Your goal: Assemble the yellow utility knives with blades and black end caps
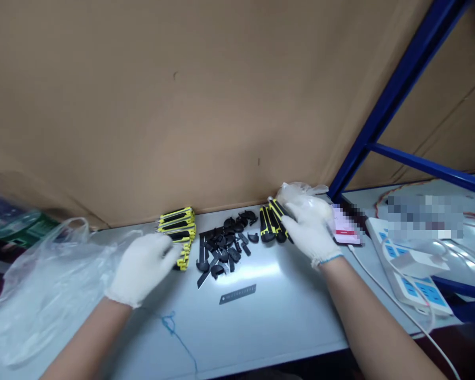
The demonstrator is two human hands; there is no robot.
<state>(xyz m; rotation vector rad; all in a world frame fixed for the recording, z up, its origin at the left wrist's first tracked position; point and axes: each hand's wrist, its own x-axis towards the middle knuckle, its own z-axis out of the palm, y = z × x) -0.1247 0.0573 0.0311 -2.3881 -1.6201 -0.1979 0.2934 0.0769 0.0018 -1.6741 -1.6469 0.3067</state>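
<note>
My left hand (144, 266), in a white knit glove, is at a stack of yellow-and-black utility knife handles (177, 217). Its fingers and thumb close around one near the front of the stack, with the fingertips partly hidden. On the right, my gloved right hand (312, 232) has its fingers on a tilted yellow-and-black utility knife (277, 207). That knife lies over a small group of similar handles (266, 224). Between my hands lies a loose pile of black plastic parts (224, 240) mixed with metal blades. A short dark blade strip (237, 294) rests apart, nearer me.
A clear plastic bag (63, 285) covers the table's left side; another bag (304, 192) lies behind my right hand. A phone (343, 224), a white power strip (409, 274) and cables are at right, by a blue metal frame (364, 132). Blue string (169, 322) lies in front.
</note>
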